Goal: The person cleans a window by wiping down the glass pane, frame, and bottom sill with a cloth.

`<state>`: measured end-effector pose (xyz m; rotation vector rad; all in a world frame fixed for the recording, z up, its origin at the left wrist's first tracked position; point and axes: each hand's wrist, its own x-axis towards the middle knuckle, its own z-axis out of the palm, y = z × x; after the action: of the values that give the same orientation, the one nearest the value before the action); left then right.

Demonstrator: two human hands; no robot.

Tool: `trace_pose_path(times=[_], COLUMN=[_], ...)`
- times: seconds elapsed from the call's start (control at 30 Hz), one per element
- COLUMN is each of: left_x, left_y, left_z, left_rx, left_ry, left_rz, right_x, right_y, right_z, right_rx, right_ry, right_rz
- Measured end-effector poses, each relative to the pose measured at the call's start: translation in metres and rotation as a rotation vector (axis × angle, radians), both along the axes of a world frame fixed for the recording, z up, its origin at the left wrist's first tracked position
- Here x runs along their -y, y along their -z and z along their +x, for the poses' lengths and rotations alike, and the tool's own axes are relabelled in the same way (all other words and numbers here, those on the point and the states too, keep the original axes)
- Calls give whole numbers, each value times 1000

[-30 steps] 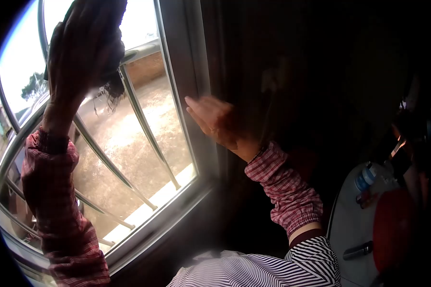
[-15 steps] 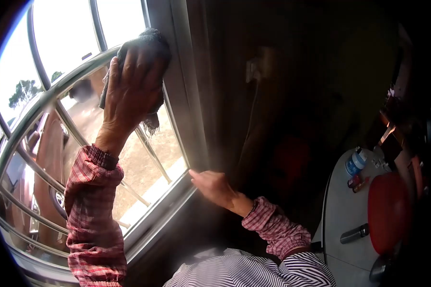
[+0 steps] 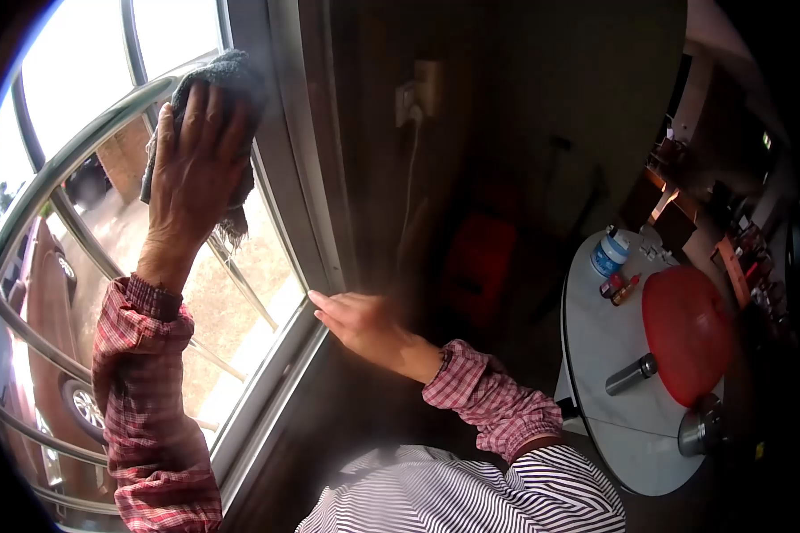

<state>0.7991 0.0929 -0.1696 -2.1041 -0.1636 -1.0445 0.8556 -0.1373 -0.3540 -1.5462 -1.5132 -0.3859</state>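
Note:
My left hand (image 3: 191, 151) is pressed against the window glass near its upper right, its fingers spread over a dark grey cloth (image 3: 218, 75). A frayed end of the cloth hangs below the palm. Metal bars (image 3: 89, 235) of a window guard show beyond the glass. Lower down, my right hand (image 3: 360, 322) has its fingers stretched out, with the fingertips at the inner edge of the window frame (image 3: 304, 346). Nothing shows in the right hand.
On the right stands a round white table (image 3: 596, 302) with a red oval cover (image 3: 689, 333), a dark flask (image 3: 631, 374), a blue and white tub (image 3: 610, 254) and small bottles. A plugged-in socket (image 3: 409, 102) is on the wall, and a red object (image 3: 480, 258) sits in shadow.
The view has swung right, so window and hands appear further left and more of the table shows. The left hand and cloth stay near the same spot on the glass.

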Motion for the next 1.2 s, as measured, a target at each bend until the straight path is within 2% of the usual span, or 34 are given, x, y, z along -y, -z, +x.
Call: trace_pose_path(times=[0.23,0.37,0.47,0.6,0.67,0.8,0.87,0.9,1.0,1.07,1.2], left_x=[7,10,16,15,3,-27,-34,-32,-18,4,27], left_y=[-6,-4,1,0,3,8,10,10,11,8,5], left_z=[-6,-12,-22,-34,-31,-42,-45,-45,-45,-46,-36], left_rx=[4,51,21,-40,-34,-49,-52,-47,-67,-97,-52], left_ry=[18,32,-8,-84,-121,-159,-191,-194,-242,-310,-200], left_rz=[40,52,33,66,86,187,227,247,212,94,93], right_x=[-12,-10,-21,-32,-42,-72,-83,-81,-88,-120,-126], right_y=[-33,-61,-69,-109,-136,-176,-189,-193,-203,-203,-198], right_z=[14,20,32,53,71,88,93,99,116,130,135], right_rx=[132,148,144,275,458,644,767,942,913,804,776], right_ry=[51,54,21,9,31,15,84,204,96,-65,-122], right_rz=[145,114,271,425,497,668,608,611,522,756,716])
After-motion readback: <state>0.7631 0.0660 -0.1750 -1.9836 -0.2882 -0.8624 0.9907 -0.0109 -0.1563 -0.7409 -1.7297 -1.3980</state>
